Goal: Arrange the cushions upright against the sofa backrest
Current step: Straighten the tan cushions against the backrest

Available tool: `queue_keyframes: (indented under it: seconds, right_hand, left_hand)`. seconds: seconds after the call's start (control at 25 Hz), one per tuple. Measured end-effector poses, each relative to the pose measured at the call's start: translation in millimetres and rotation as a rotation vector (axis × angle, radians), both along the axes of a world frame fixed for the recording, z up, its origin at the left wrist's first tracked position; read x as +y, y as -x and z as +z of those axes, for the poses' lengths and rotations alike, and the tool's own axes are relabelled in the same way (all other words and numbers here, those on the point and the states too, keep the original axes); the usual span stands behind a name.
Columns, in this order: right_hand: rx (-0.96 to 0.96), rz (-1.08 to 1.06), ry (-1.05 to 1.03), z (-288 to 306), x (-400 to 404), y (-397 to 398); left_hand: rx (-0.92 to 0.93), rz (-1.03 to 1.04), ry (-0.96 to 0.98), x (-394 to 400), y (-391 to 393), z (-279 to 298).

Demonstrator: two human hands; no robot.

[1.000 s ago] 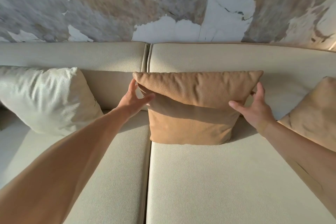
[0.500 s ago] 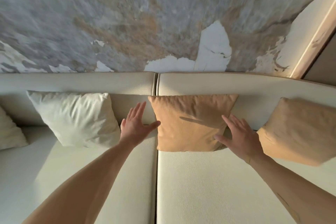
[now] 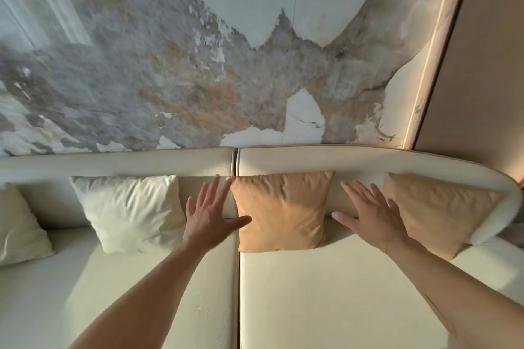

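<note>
A tan cushion [image 3: 282, 211] stands upright against the cream sofa backrest [image 3: 283, 160], just right of the seam. My left hand [image 3: 209, 214] hovers to its left with fingers spread, thumb pointing at the cushion's edge, holding nothing. My right hand [image 3: 371, 212] is spread open to its right, clear of the fabric. A white cushion [image 3: 130, 211] leans upright on the left seat. A second tan cushion [image 3: 436, 211] rests in the rounded right corner. Another cream cushion [image 3: 19, 227] shows partly at the far left edge.
The cream sofa seat [image 3: 326, 297] stretches toward me in two sections with a seam down the middle. Behind the backrest rises a marbled grey and ochre wall [image 3: 198, 79]. A tan panel [image 3: 482, 51] borders it on the right.
Both hands let go of the middle tan cushion and drew back with fingers spread. The view pulled away and tilted up, showing more wall and more cushions.
</note>
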State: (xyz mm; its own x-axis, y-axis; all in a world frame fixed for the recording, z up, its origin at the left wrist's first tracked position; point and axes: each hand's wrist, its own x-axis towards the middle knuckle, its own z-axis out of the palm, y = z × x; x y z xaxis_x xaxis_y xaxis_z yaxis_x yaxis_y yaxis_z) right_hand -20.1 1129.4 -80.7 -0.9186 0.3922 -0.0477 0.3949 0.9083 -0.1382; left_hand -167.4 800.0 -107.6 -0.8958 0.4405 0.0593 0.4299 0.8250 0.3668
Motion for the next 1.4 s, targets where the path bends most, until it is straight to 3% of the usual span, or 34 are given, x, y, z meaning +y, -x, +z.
queue_keyframes:
  seconds: [0.28, 0.8, 1.4]
  right_hand:
    - [0.084, -0.048, -0.029, 39.6, 69.9, -85.1]
    - [0.081, -0.274, -0.035, 72.0, 268.0, -300.5]
    - [0.02, -0.344, -0.029, 47.5, 297.8, -316.2]
  left_hand:
    - [0.023, -0.021, -0.026, 73.6, -69.3, 38.5]
    - [0.028, -0.181, -0.059, 291.5, -209.5, 65.4]
    - [0.032, -0.274, 0.001, 334.3, -196.8, 44.4]
